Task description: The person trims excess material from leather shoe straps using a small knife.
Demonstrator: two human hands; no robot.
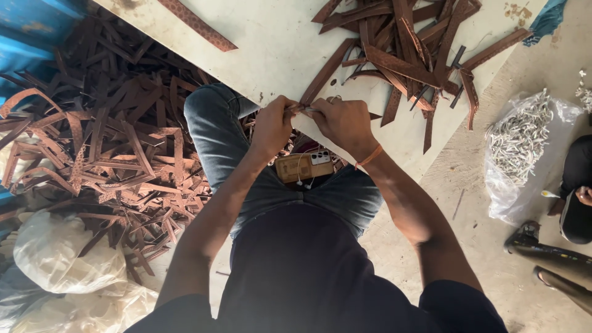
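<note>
Dozens of brown leather strips point(117, 148) lie heaped on the floor at the far left, tangled over one another, with a blue wall edge above them and white plastic sacks point(58, 259) bunched up below. Moving in, the person's knee in blue jeans point(216, 129) pushes out from under the pale work board point(271, 43), and one lone patterned strip point(197, 24) rests across the board's top left corner.

Centre now: the left hand point(271, 126) is curled tight, fingers pressed together and pinching the near end of a long brown strip point(327, 74) that runs up and away across the board. Right beside it, touching, the right hand point(345, 123) clamps the same strip end from the other side, knuckles up, an orange band point(369, 157) on its wrist. Both hands meet just at the board's near edge. What exactly sits between the fingertips is too small to tell. Down in the lap, a phone in a tan case point(302, 166) lies with a white cable point(302, 182) across it.

Further right, a second pile of strips point(407, 49) fans over the board. Beyond the edge, on the concrete floor, a clear bag of small pale metal pieces point(518, 142) sits open, and another person's hand point(583, 196) shows at the far right.
</note>
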